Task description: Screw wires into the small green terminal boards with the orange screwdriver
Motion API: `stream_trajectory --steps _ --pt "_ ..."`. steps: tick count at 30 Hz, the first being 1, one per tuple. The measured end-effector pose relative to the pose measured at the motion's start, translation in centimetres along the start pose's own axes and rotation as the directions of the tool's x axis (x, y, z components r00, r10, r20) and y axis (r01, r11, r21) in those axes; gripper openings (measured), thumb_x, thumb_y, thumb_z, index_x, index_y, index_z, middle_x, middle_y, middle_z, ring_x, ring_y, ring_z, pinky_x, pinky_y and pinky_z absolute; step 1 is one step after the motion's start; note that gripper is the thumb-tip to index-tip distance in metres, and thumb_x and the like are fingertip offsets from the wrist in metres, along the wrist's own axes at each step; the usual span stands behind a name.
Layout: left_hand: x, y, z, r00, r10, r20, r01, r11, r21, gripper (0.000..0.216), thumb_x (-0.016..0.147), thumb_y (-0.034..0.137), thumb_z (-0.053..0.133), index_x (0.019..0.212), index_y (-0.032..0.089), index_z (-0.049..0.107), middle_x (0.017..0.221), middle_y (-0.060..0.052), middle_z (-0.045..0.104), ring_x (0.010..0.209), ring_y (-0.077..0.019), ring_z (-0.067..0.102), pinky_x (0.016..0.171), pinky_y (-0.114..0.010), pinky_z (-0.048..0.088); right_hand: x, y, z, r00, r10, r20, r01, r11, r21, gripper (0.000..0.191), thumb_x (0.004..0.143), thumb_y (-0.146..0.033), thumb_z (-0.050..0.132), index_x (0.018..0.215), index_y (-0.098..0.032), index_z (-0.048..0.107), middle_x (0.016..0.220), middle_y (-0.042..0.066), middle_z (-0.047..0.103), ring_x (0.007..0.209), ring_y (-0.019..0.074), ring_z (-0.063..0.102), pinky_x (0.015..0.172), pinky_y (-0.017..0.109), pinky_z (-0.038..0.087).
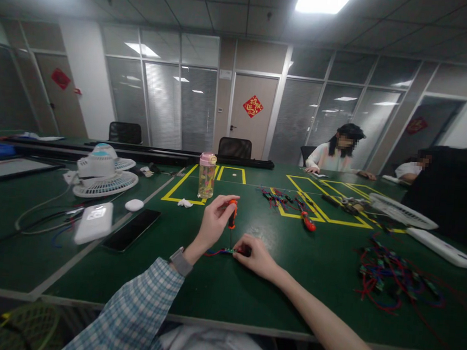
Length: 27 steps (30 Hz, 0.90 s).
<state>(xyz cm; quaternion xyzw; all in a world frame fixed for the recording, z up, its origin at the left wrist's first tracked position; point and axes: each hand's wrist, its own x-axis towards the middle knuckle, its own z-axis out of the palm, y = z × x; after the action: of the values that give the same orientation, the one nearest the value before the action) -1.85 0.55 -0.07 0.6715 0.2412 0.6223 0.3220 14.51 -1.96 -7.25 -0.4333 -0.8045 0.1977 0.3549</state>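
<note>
My left hand [214, 221] is closed around the handle of an orange and black screwdriver [232, 216], which stands upright. Its thin shaft points down onto a small green circuit board [228, 251] lying on the table. Red and blue wires [212, 253] run out from the board's left end. My right hand [257, 256] pinches the board's right end, its fingers resting at the table top. Part of the board and a dark piece beside it are hidden under those right fingers.
On the green table [202, 297], a wire-and-board tangle [392, 276] lies right and another pile [276, 199] ahead, by red-handled pliers [308, 222]. A bottle [206, 177] stands ahead; a phone [132, 230], white power bank [94, 223] and fans [104, 180] lie left. A person [337, 151] sits across.
</note>
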Motion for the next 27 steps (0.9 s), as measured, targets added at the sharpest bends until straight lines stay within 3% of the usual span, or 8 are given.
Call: stream_trajectory --steps 5,10,14,21,27 --pt "-0.15 0.01 0.04 0.997 0.067 -0.035 -0.063 0.991 0.122 0.015 0.083 0.032 0.062 0.091 0.019 0.066 0.09 -0.003 0.055 0.084 -0.014 0.057 0.069 -0.022 0.049 0.04 -0.1 0.0 1.0 -0.001 0.0 0.001 1.0 0.0 0.009 0.071 -0.008 0.064 0.076 -0.016 0.064 0.072 -0.001 0.056 0.065 0.0116 0.052 0.06 0.022 0.041" --pt "-0.43 0.23 -0.05 0.997 0.004 0.072 -0.006 0.999 0.032 0.028 0.094 0.032 0.044 0.11 0.019 0.062 0.1 -0.007 0.061 0.082 -0.0148 0.061 0.075 -0.027 0.051 0.03 -0.03 0.03 1.0 -0.03 0.007 0.03 1.0 -0.005 0.011 0.071 -0.006 0.063 0.078 -0.016 0.063 0.073 -0.001 0.055 0.065 0.0117 0.052 0.06 0.022 0.04" --pt "-0.57 0.17 -0.07 0.996 -0.027 0.08 0.027 1.0 0.001 0.031 0.094 0.032 0.044 0.118 0.018 0.059 0.103 -0.008 0.065 0.085 -0.0167 0.065 0.078 -0.029 0.053 -0.05 0.04 0.1 0.999 -0.034 0.017 0.034 0.999 -0.015 0.011 0.072 -0.007 0.062 0.079 -0.016 0.063 0.073 -0.001 0.055 0.066 0.012 0.052 0.06 0.022 0.04" --pt "-0.57 0.3 0.02 0.991 0.13 0.044 -0.137 0.967 0.216 0.02 0.085 0.031 0.062 0.102 0.022 0.066 0.091 -0.003 0.061 0.083 -0.015 0.059 0.072 -0.024 0.05 -0.12 0.24 0.13 0.998 -0.052 0.023 0.052 0.999 0.002 0.012 0.074 -0.009 0.062 0.084 -0.017 0.064 0.076 -0.001 0.054 0.067 0.012 0.052 0.061 0.022 0.041" --pt "-0.6 0.4 -0.09 0.996 0.049 0.078 -0.057 0.993 0.107 0.029 0.094 0.03 0.044 0.116 0.022 0.062 0.104 -0.006 0.064 0.091 -0.016 0.061 0.078 -0.026 0.049 -0.14 0.07 0.08 0.999 -0.04 0.021 0.039 0.999 0.024 0.011 0.074 -0.008 0.061 0.082 -0.016 0.064 0.075 0.0 0.054 0.066 0.0119 0.053 0.061 0.022 0.041"
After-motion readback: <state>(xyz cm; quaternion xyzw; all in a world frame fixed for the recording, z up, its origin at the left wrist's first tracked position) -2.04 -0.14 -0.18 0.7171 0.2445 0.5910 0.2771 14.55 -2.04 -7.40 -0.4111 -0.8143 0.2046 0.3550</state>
